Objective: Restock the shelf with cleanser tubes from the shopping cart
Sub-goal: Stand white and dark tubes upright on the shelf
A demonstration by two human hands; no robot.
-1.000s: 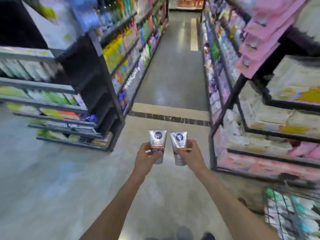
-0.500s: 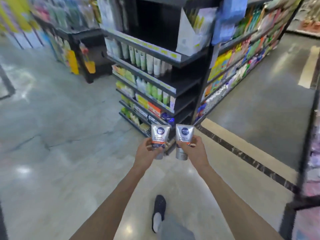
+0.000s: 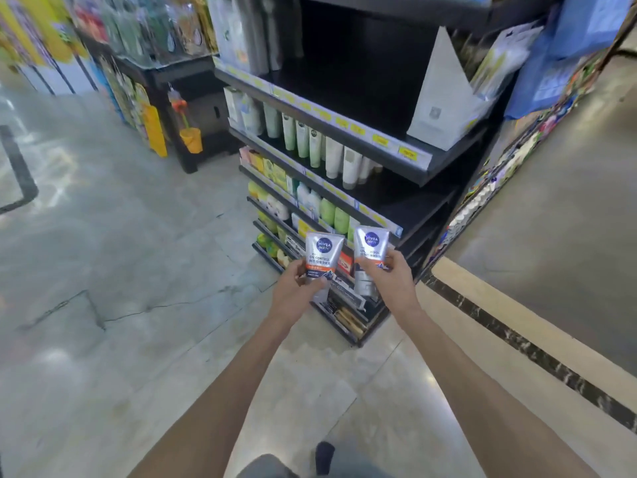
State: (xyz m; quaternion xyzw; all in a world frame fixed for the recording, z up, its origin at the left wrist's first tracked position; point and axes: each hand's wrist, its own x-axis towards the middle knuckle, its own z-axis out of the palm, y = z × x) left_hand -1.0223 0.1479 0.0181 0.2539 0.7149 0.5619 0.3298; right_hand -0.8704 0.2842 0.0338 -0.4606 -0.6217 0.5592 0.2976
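Two cleanser tubes carried toward the shelf, one per hand, cap ends down. Nearest: bare forearms reaching forward over pale floor tiles, a dark shoe at the bottom edge. Left hand (image 3: pixel 294 288) wrapped round the lower half of the left tube (image 3: pixel 322 255), thumb across the front, label facing up. Right hand (image 3: pixel 387 276) curled round the right tube (image 3: pixel 369 251) in the same way, silver cap (image 3: pixel 364 286) showing below the fingers. Tubes just beside each other, not touching, held in the air short of the shelf unit.

Beyond them: black shelf unit (image 3: pixel 396 157) with yellow price tags, a row of upright green and white tubes (image 3: pixel 324 150) on one tier, green bottles (image 3: pixel 332 213) a tier lower, boxed goods at the bottom. Bare dark stretches to the right of both rows. Shopping cart out of view.

Judged step: transport, between pick-up and placement. Next move likely calls for closing the gap, choosing the matching tier, then standing each tube cap-down in a bare stretch without toppling neighbours. Matching slot not identifiable from here.
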